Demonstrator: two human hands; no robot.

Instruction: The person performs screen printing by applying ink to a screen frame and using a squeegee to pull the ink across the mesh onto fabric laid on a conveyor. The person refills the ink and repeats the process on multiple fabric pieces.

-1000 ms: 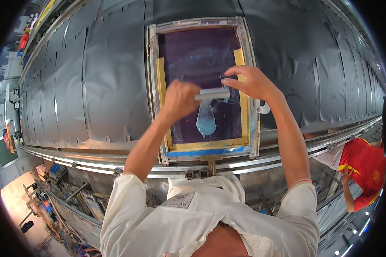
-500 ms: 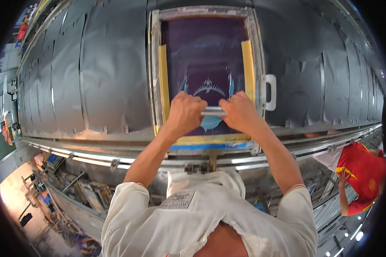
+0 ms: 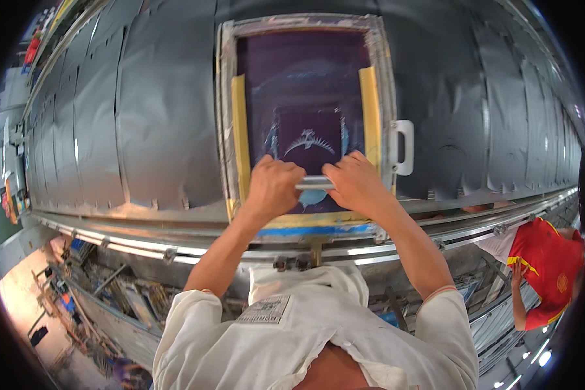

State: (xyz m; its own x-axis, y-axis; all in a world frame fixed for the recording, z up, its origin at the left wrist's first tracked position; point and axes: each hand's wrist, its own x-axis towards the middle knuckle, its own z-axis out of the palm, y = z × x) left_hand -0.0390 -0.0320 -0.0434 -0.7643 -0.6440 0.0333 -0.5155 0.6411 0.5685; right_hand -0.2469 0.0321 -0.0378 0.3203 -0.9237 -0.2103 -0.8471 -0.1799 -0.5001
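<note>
A framed printing screen (image 3: 222,117) with dark purple mesh lies on the long black table in front of me. My left hand (image 3: 273,185) and my right hand (image 3: 353,182) are both closed on a squeegee (image 3: 314,182), whose pale metal bar shows between them. The squeegee lies crosswise over the near part of the mesh. Light blue ink (image 3: 313,198) shows just on its near side. Beyond the bar is a pale spiky arc design (image 3: 309,142). Yellow tape (image 3: 370,104) lines the mesh on both sides, and a white handle (image 3: 405,147) juts from the frame's right side.
Black sheets (image 3: 166,104) cover the table to both sides. A metal rail (image 3: 188,257) runs along its near edge, close to my body. At the right stands a person in a red shirt (image 3: 545,270). Racks and clutter (image 3: 91,312) fill the lower left.
My hands and the squeegee have come a little nearer to me, uncovering more mesh below the arc design. The whole scene has shifted slightly left in view.
</note>
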